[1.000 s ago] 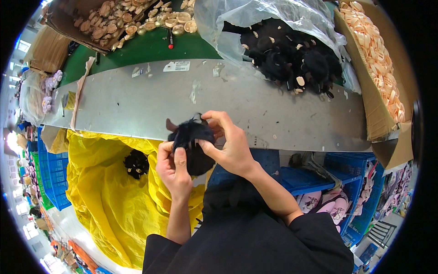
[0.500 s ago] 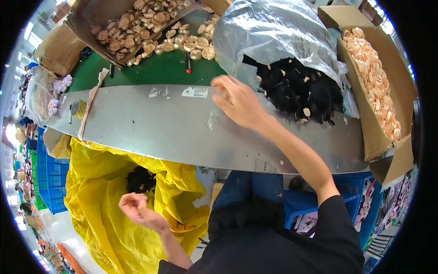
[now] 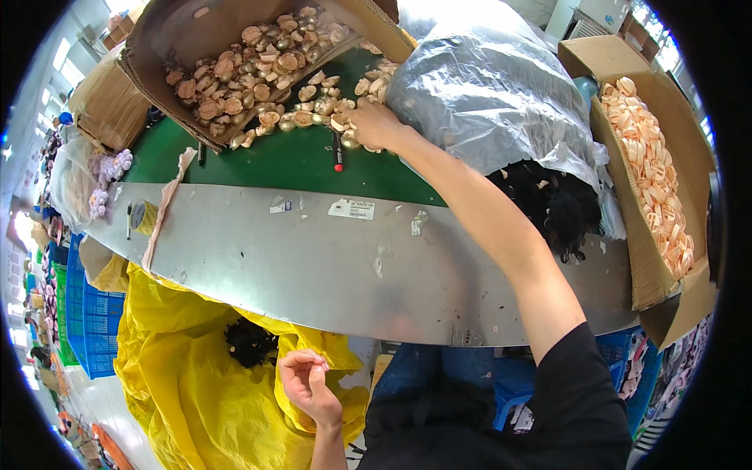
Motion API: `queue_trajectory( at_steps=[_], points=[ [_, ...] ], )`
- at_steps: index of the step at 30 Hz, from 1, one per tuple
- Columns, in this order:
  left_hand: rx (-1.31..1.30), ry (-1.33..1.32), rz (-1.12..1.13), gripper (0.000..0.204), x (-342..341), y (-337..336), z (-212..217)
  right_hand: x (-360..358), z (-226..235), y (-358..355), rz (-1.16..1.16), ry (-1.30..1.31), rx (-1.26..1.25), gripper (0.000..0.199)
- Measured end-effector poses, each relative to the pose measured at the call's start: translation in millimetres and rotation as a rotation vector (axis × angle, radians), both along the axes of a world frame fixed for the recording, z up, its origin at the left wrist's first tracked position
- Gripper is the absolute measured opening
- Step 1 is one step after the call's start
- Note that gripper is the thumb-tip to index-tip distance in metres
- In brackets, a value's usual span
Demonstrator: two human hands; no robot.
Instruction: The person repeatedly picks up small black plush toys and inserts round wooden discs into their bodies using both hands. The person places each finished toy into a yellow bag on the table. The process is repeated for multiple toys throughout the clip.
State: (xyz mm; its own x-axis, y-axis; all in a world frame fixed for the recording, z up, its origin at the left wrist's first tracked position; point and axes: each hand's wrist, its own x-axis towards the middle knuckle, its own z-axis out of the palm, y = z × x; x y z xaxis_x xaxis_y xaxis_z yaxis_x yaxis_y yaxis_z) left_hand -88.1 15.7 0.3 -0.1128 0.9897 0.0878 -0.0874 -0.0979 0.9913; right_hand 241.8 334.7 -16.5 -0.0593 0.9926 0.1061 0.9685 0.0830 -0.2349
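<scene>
At the far side of the table, my right hand reaches into loose round peach-and-gold cap-like pieces, fingers bent down on them. What its fingertips grip is partly hidden. My left hand is raised in front of the yellow bag, below the table's near edge, its fingers curled and pinched together. Something tiny and pale may be at its fingertips; I cannot make it out. A tilted cardboard box spills more of these pieces onto the green surface.
Black fluffy items spill from a clear plastic bag right of my forearm. A cardboard box of peach-coloured loops stands at the right. A red-tipped black marker lies near my right hand. Another black fluffy bundle is inside the yellow bag.
My right hand has moved away from me, from over the metal tabletop to the loose pieces. My left hand has shifted right, its fingers still curled. The whole view has tilted slightly.
</scene>
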Motion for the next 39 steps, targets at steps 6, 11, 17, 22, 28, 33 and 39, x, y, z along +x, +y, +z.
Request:
queue_trajectory(
  at_steps=[6, 11, 17, 22, 28, 33, 39],
  points=[
    [-0.049, -0.096, -0.079, 0.013, -1, 4, -11, 7, -4, -45, 0.228, 0.055, -0.044, 0.039],
    [-0.05, -0.105, -0.152, 0.013, 15, 3, 3, -20, 24, -122, 0.16, 0.37, 0.382, 0.025],
    [-0.017, -0.111, -0.223, 0.013, 17, -3, -4, -41, 33, -261, 0.157, 0.602, 0.199, 0.012],
    [-0.032, -0.032, -0.337, 0.016, 37, -5, -14, -16, 7, -318, -0.189, 0.74, 0.247, 0.014],
    [-0.032, 0.225, -0.627, 0.051, 108, -5, 4, -24, 9, -332, -0.353, 1.241, 0.12, 0.01],
    [0.198, 0.718, -0.721, 0.045, 143, 18, 0, -24, 3, -339, -0.278, 1.353, 0.156, 0.014],
    [0.341, 0.726, -0.736, 0.025, 146, 20, -16, -17, 0, -363, -0.359, 1.498, 0.122, 0.017]
  ],
)
